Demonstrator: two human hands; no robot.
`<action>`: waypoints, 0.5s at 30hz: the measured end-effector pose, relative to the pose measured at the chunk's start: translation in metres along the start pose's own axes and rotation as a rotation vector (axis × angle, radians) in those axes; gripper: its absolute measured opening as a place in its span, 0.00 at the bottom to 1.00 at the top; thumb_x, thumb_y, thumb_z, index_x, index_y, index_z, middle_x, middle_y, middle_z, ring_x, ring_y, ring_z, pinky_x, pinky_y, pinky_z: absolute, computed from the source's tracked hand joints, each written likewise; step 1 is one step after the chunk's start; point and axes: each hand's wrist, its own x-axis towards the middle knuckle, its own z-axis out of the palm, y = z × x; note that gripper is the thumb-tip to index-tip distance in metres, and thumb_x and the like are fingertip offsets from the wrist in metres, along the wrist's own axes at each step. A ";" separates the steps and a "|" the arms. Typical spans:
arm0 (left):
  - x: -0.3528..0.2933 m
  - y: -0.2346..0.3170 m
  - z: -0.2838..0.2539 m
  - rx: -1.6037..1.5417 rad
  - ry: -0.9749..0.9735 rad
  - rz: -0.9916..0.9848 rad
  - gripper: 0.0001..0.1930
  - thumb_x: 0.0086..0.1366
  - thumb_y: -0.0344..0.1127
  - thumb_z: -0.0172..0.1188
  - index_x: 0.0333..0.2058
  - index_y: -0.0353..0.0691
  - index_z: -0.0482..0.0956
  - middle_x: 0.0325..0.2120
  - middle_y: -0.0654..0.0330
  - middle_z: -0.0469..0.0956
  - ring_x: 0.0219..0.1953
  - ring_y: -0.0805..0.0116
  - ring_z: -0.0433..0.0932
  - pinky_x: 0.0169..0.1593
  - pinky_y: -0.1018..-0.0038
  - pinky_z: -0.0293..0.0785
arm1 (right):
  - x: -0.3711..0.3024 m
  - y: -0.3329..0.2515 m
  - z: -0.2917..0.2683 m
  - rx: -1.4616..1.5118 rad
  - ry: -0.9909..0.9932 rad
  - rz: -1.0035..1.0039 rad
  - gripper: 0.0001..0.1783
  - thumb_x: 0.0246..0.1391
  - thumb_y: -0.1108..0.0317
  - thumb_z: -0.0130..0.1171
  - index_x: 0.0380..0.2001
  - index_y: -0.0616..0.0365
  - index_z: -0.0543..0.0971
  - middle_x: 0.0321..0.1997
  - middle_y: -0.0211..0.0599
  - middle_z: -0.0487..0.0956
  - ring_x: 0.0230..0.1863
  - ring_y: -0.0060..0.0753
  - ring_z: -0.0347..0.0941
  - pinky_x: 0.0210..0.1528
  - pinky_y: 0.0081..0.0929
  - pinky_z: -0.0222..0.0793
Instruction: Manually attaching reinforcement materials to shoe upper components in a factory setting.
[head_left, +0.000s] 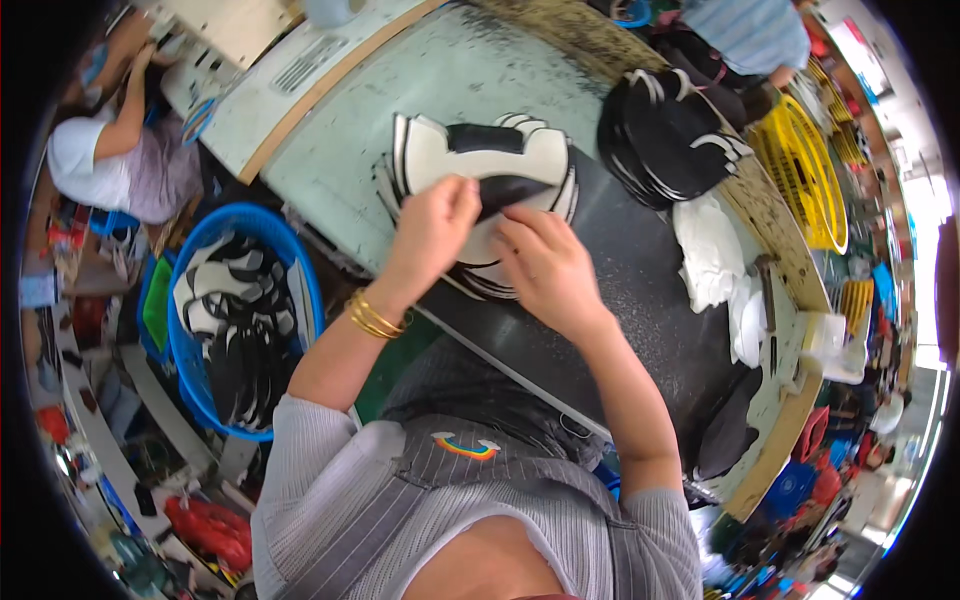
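Over a stack of white shoe-upper pieces (pixel 432 150) with black parts, both my hands work close together. My left hand (pixel 432 240) is closed in a pinch at the left end of a black curved piece (pixel 515 190). The fingers of my right hand (pixel 550 272) are bent together at that piece's lower edge, the fingertips partly hidden. A black band (pixel 486 138) lies across the top of the stack. The stack's lower end sticks out between my wrists, its edges fanned.
More black pieces (pixel 660 135) are piled at the table's far right, with crumpled white sheets (pixel 712 250) nearer. A dark cloth (pixel 728 425) lies at the right edge. On my left stands a blue basket (pixel 318 325) full of cut pieces. A co-worker (pixel 125 165) sits at far left.
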 end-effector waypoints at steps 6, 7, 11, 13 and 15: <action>0.058 0.038 -0.057 0.069 0.621 0.395 0.15 0.69 0.39 0.51 0.38 0.32 0.79 0.31 0.56 0.81 0.32 0.71 0.77 0.39 0.74 0.72 | 0.004 -0.001 0.041 -0.480 -0.132 0.223 0.26 0.50 0.55 0.55 0.49 0.61 0.71 0.46 0.50 0.70 0.37 0.47 0.68 0.41 0.37 0.67; 0.058 0.076 -0.069 0.157 0.736 0.555 0.17 0.69 0.40 0.51 0.36 0.28 0.77 0.30 0.54 0.80 0.35 0.71 0.76 0.42 0.72 0.71 | 0.004 -0.001 0.040 -0.458 -0.128 0.249 0.27 0.50 0.55 0.56 0.49 0.61 0.71 0.47 0.49 0.69 0.38 0.46 0.68 0.42 0.37 0.67; 0.049 0.177 -0.049 -0.009 0.813 0.930 0.10 0.66 0.33 0.54 0.36 0.31 0.78 0.27 0.61 0.80 0.25 0.78 0.74 0.30 0.82 0.70 | 0.003 0.003 0.024 -0.311 -0.077 0.218 0.25 0.52 0.56 0.56 0.48 0.61 0.72 0.47 0.50 0.68 0.42 0.46 0.69 0.43 0.36 0.68; 0.032 0.180 -0.008 0.053 0.469 0.959 0.06 0.63 0.27 0.54 0.38 0.34 0.77 0.30 0.61 0.80 0.28 0.76 0.76 0.31 0.81 0.71 | -0.010 0.024 -0.003 0.051 -0.085 0.353 0.27 0.49 0.56 0.59 0.49 0.60 0.72 0.49 0.49 0.69 0.46 0.46 0.69 0.46 0.37 0.67; 0.006 0.161 0.024 0.080 0.117 1.209 0.09 0.58 0.29 0.58 0.39 0.39 0.76 0.31 0.59 0.78 0.29 0.67 0.77 0.29 0.76 0.72 | -0.035 0.047 -0.027 0.183 -0.143 0.604 0.27 0.47 0.59 0.62 0.49 0.60 0.73 0.51 0.46 0.72 0.48 0.43 0.72 0.49 0.37 0.68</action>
